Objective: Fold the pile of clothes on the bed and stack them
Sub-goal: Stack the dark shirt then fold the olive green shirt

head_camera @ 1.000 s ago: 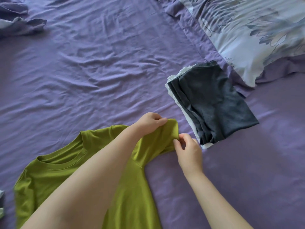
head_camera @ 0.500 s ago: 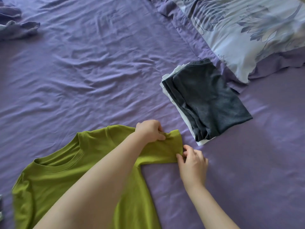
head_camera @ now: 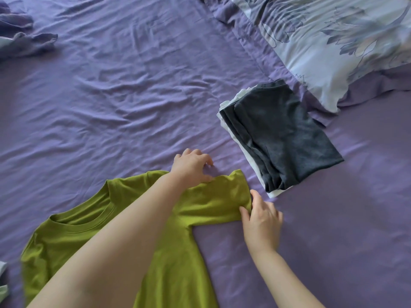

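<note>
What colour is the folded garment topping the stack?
Dark charcoal grey folded garment, seen in the head view.

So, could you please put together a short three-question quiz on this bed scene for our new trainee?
1. True or false: the green cotton T-shirt lies spread out, not yet folded.
2. Which garment tops the folded stack beside the floral pillow? A) a dark grey one B) a red one C) a striped one
3. Fill in: the right hand touches the end of the T-shirt's ____.

Key:
1. True; it lies on the purple bedsheet, with the left hand at the sleeve's upper edge.
2. A
3. sleeve
</note>
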